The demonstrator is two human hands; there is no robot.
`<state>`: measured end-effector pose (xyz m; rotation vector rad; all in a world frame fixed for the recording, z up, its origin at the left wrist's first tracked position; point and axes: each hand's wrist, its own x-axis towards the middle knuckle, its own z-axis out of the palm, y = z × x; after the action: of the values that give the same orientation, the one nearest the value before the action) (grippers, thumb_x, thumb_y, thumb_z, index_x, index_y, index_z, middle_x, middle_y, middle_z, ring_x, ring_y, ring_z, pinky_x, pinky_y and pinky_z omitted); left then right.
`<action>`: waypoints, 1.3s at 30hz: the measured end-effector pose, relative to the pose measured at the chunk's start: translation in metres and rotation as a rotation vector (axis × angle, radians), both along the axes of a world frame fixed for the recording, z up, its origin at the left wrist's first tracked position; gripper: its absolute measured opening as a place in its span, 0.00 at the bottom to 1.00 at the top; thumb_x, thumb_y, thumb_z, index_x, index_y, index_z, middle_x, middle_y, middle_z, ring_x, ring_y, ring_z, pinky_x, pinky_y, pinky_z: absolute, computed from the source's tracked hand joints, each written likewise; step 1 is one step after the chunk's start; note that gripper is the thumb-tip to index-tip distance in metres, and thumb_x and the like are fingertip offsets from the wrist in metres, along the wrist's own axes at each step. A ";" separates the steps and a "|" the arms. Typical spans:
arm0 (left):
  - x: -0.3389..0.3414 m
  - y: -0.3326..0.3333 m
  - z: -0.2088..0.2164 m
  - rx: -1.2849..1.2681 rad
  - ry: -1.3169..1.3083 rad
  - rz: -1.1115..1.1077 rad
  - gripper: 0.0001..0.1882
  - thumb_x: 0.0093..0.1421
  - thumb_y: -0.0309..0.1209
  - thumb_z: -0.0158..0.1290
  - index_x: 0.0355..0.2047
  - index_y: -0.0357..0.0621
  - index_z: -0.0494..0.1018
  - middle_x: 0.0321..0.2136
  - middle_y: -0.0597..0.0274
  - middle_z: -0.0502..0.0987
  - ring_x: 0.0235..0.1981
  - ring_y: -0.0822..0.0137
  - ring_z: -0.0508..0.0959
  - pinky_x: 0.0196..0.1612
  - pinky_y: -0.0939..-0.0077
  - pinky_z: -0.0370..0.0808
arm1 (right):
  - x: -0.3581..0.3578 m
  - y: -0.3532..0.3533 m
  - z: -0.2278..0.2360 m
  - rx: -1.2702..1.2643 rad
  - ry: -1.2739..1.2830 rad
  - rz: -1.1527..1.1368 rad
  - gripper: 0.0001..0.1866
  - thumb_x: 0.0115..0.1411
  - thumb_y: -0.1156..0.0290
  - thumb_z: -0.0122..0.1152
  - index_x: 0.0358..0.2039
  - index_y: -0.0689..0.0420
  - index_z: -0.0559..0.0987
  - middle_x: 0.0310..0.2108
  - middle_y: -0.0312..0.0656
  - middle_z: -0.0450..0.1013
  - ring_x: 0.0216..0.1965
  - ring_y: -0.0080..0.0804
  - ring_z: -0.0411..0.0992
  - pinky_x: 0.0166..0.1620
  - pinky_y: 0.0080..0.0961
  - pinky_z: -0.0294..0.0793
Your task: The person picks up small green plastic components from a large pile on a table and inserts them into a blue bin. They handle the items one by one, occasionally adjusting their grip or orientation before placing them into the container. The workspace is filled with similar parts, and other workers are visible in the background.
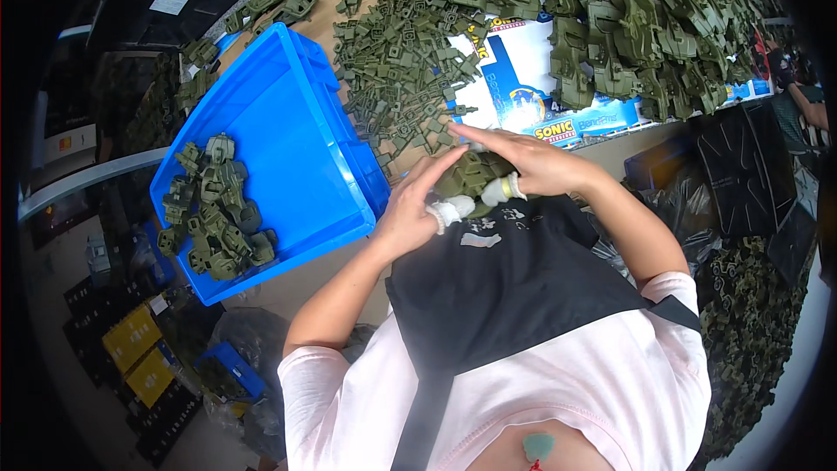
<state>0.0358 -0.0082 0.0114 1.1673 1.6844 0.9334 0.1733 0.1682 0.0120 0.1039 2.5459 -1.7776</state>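
In front of my apron, an olive-green plastic toy vehicle piece (471,173) is held between my two hands. My left hand (408,212) grips its left side, with the fingers reaching over the far edge. From the other side my right hand (539,164) closes on it, fingers stretched across the top. Both thumbs wear white cloth covers and press at the near side. My fingers hide part of the piece, so its exact kind is unclear. Just beyond my hands lies a spread of small green plastic parts (401,65) on the table.
A blue plastic bin (301,166) at the left holds several assembled green toy pieces (218,209). Larger green body shells (623,26) are heaped at the far right over printed cardboard (506,61). A black crate (741,166) and more green parts (754,323) stand lower right.
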 end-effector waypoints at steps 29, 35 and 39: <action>0.014 0.096 0.034 0.202 -0.499 -0.060 0.54 0.34 0.28 0.69 0.59 0.44 0.50 0.49 0.54 0.67 0.48 0.62 0.70 0.52 0.68 0.67 | 0.129 0.011 0.031 -0.439 0.327 -0.831 0.37 0.48 0.71 0.65 0.58 0.54 0.60 0.56 0.41 0.56 0.58 0.32 0.54 0.58 0.30 0.56; 0.059 0.151 0.032 0.272 -0.157 -0.271 0.40 0.36 0.26 0.68 0.51 0.41 0.62 0.46 0.55 0.70 0.46 0.64 0.72 0.49 0.71 0.69 | 0.190 0.026 0.048 0.130 0.315 -1.009 0.28 0.46 0.69 0.64 0.49 0.56 0.71 0.48 0.43 0.68 0.50 0.39 0.65 0.54 0.31 0.59; 0.110 0.212 0.025 0.307 -0.130 -0.256 0.52 0.39 0.31 0.66 0.59 0.42 0.45 0.53 0.50 0.60 0.54 0.58 0.63 0.56 0.64 0.60 | 0.239 0.077 0.049 0.077 0.325 -1.227 0.28 0.42 0.70 0.66 0.47 0.57 0.72 0.45 0.42 0.70 0.50 0.35 0.65 0.54 0.30 0.60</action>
<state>0.1462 0.2036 0.0364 1.4521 1.2811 1.1034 0.4119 0.2456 0.0612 1.8501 2.9917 -2.0107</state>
